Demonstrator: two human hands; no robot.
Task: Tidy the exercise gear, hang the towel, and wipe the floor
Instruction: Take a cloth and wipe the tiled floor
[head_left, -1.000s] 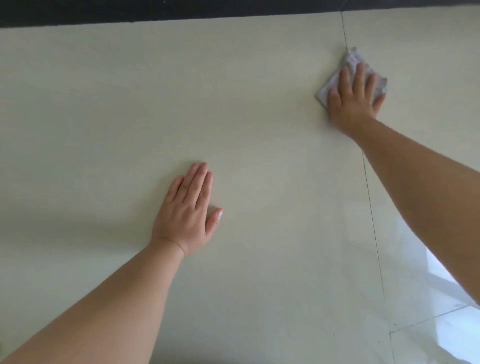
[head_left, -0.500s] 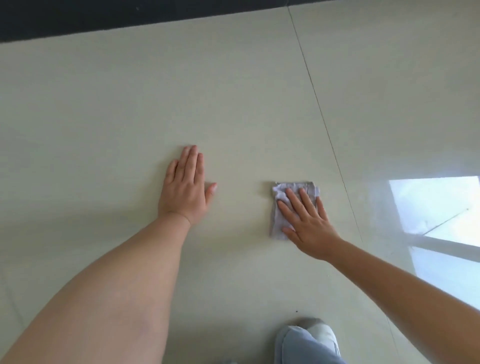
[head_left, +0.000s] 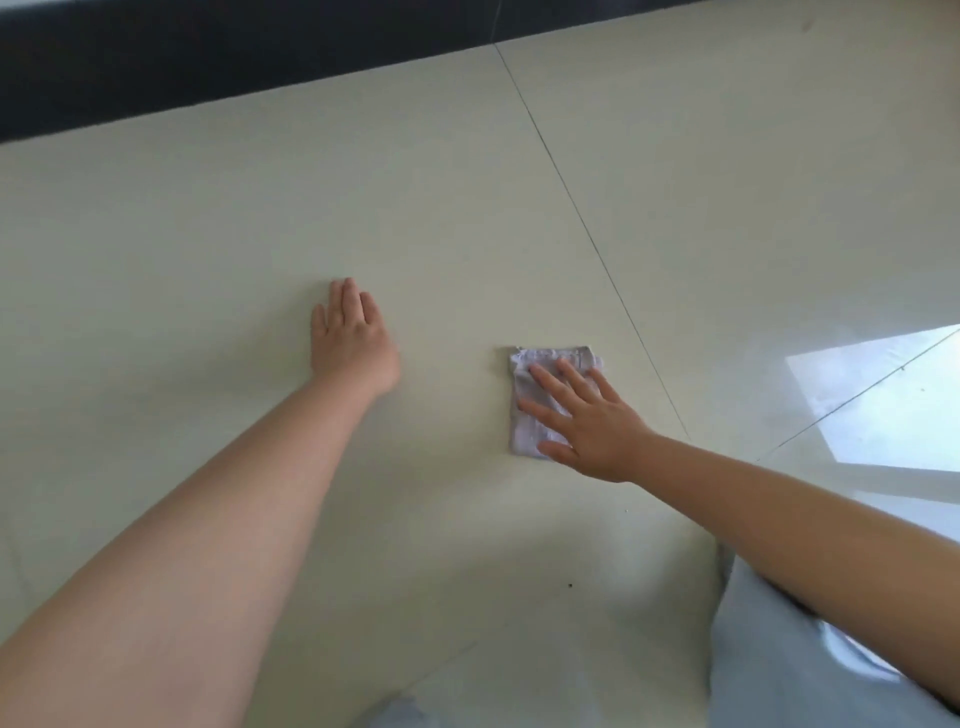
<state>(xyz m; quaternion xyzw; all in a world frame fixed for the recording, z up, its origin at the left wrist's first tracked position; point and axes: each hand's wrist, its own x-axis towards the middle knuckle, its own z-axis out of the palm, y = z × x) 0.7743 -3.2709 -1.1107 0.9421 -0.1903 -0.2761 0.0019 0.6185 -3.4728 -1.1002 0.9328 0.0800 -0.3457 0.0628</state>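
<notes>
Head view: folded woven cloth (head_left: 540, 402), glossy tiles (head_left: 467, 208).

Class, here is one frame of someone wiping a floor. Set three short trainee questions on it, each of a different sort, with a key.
1. True or false: the left hand presses on the cloth.
2. Which hand lies on the cloth? A) left B) right C) both
3. Fill in: the cloth lies to the ____ of the tile joint in the picture.

Key
1. False; it rests flat on the bare floor.
2. B; the right hand lies spread over it.
3. Left.
</notes>
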